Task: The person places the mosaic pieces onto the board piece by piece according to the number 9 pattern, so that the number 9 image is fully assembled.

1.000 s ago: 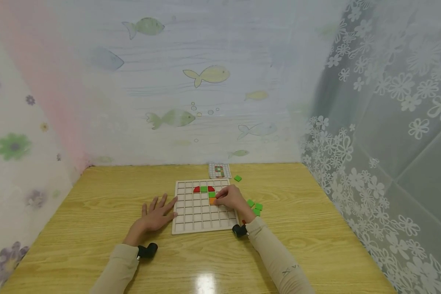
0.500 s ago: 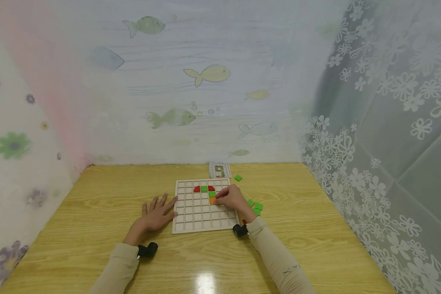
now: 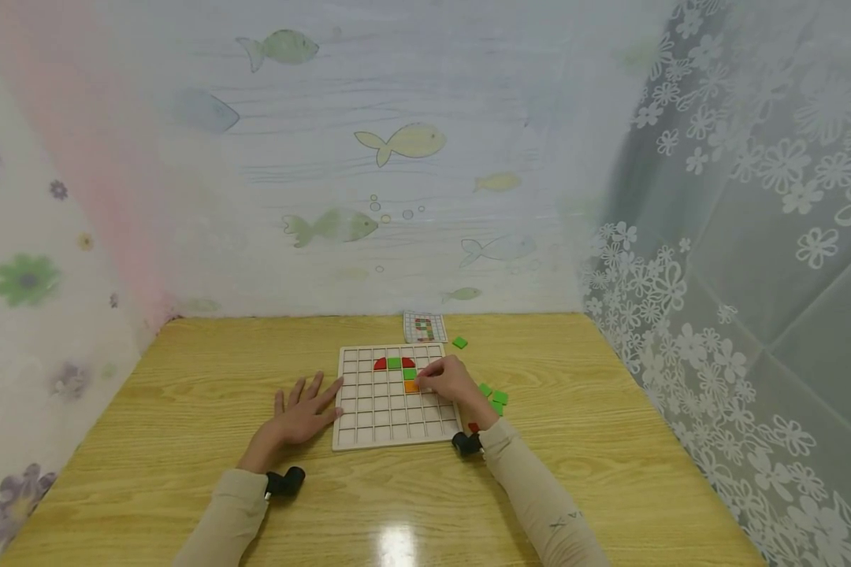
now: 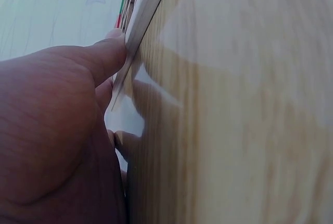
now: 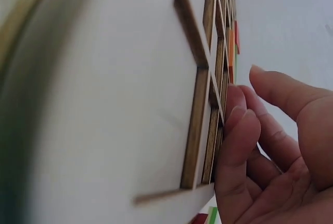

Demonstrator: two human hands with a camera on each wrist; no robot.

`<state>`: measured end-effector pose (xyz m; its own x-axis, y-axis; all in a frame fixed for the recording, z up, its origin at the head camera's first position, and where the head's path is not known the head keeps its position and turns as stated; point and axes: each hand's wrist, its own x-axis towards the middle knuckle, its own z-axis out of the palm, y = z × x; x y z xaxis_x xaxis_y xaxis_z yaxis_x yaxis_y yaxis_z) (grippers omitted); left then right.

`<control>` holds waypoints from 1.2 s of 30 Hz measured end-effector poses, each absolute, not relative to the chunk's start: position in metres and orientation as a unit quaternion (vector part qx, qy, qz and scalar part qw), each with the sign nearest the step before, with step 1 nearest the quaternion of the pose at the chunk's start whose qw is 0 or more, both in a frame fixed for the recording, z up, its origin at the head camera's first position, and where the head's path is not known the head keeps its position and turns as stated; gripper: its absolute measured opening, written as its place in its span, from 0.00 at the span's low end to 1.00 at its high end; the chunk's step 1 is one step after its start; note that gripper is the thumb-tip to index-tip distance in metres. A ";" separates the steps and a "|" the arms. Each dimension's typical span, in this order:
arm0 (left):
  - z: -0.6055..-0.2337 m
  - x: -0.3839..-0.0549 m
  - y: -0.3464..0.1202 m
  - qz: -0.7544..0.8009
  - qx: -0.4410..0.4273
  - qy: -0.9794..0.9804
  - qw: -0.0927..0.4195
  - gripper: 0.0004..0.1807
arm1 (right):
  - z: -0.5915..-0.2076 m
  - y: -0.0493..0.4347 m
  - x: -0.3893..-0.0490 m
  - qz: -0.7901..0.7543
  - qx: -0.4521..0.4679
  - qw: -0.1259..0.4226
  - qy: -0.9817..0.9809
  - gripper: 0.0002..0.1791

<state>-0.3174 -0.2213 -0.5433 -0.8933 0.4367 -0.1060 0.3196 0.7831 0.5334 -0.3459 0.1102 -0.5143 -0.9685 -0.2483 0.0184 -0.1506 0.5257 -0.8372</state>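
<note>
A pale grid board (image 3: 376,433) lies on the table, with two red curved tiles (image 3: 380,364), two green square tiles (image 3: 394,363) and an orange tile (image 3: 411,387) in its cells. My right hand (image 3: 450,379) is over the board's right side, its fingertips beside the orange tile. In the right wrist view, my right hand (image 5: 276,146) has its thumb apart from the loosely bent fingers, which rest by the grid with no piece seen between them. My left hand (image 3: 303,415) lies spread on the table, finger and thumb touching the board's left edge.
A small pattern card (image 3: 424,327) lies behind the board, with a green tile (image 3: 460,342) to its right. Several loose green tiles (image 3: 499,398) lie right of the board. A red piece (image 3: 473,428) shows near the right sleeve. Walls stand behind and at the sides.
My right fingertips have drawn slightly right off the orange tile, so more of it shows. The red piece by the right sleeve is more visible. My left hand has stayed in place.
</note>
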 end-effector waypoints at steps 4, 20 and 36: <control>-0.537 -0.315 -0.219 0.258 0.201 0.938 0.115 0.38 | -0.511 0.117 -0.346 -0.488 -0.146 0.077 0.857 0.12; -0.539 -0.316 -0.220 0.263 0.201 0.937 0.114 0.42 | -0.513 0.160 -0.363 -0.614 -0.025 0.106 0.782 0.20; -0.526 -0.308 -0.218 0.267 0.204 0.934 0.125 0.38 | -0.508 0.185 -0.381 -0.551 -0.009 0.030 0.834 0.21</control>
<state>-0.3084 -0.2178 -0.5260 -0.8859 0.4470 -0.1242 0.3141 0.7748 0.5486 -0.3810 0.1852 -0.5082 -0.9980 -0.0487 -0.0401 0.0178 0.3930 -0.9194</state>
